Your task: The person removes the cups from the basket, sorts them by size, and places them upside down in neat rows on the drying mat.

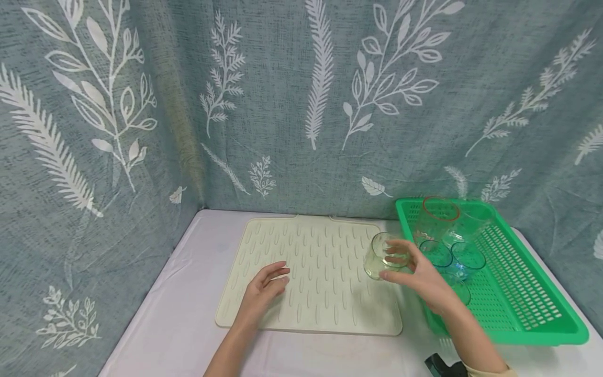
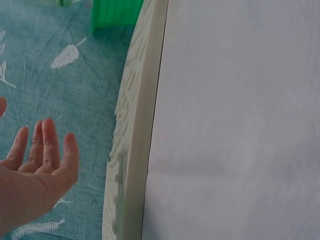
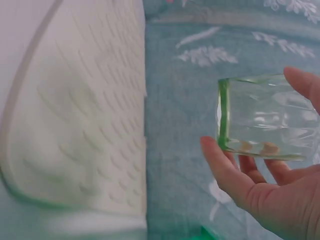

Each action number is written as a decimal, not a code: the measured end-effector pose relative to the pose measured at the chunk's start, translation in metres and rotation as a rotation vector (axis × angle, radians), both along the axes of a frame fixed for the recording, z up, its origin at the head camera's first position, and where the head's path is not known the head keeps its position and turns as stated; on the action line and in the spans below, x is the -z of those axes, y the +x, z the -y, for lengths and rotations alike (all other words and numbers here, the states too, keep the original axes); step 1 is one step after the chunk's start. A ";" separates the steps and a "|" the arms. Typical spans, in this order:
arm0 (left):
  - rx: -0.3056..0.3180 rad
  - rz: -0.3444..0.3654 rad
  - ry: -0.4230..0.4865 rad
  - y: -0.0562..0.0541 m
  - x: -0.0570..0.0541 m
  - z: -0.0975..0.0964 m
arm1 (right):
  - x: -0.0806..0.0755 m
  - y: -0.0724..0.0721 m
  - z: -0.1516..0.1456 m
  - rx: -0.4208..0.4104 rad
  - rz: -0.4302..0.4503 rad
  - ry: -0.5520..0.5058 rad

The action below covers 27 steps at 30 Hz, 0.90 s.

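My right hand (image 1: 421,276) grips a clear, green-tinted drinking glass (image 1: 374,263) above the right side of a cream ribbed drying mat (image 1: 320,256). Thumb and fingers wrap the sides of the glass, which looks tilted in the head view. In the right wrist view the thick green base of the glass (image 3: 223,115) points left, away from the palm. My left hand (image 1: 264,292) hovers over the mat's left front part, fingers relaxed and holding nothing. The left wrist view shows that same hand (image 2: 42,170) beside the mat's edge (image 2: 142,100).
A green slotted basket (image 1: 523,336) stands to the right of the mat. Inside it are several glasses, including a red-rimmed one (image 1: 440,220) at the back and a blue-tinted one (image 1: 464,269). A patterned curtain (image 1: 282,104) hangs behind the white-covered table (image 1: 169,314).
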<state>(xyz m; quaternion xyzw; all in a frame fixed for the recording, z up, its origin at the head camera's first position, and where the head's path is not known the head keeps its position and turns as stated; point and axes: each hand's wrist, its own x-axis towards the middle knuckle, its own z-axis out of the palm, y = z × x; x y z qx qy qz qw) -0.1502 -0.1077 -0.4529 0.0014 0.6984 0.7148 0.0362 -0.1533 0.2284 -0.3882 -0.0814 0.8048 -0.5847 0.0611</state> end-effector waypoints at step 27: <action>0.083 -0.030 0.016 0.001 0.001 -0.022 | 0.059 -0.020 0.074 -0.002 0.078 -0.013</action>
